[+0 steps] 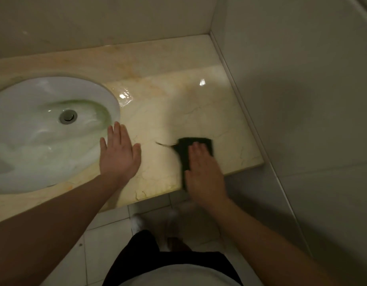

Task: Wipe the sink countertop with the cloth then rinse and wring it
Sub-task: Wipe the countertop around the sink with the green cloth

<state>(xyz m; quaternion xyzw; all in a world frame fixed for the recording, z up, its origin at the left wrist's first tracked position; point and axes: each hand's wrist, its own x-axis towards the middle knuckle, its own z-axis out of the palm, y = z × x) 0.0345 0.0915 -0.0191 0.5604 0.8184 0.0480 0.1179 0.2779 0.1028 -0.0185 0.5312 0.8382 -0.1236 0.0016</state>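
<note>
A dark cloth (185, 148) lies flat on the cream marble countertop (178, 104), near its front edge to the right of the sink. My right hand (203, 170) presses down on the cloth with flat fingers and looks blurred. My left hand (119, 153) rests flat with fingers apart on the counter beside the white oval sink basin (40, 145). It holds nothing. The basin has a metal drain (68, 116) and some water in it.
A wall runs behind the counter, and a side wall (302, 100) closes it off on the right. Wet glare (124, 98) shows on the marble near the sink rim. Below the counter edge is a tiled floor (108, 234) with my feet.
</note>
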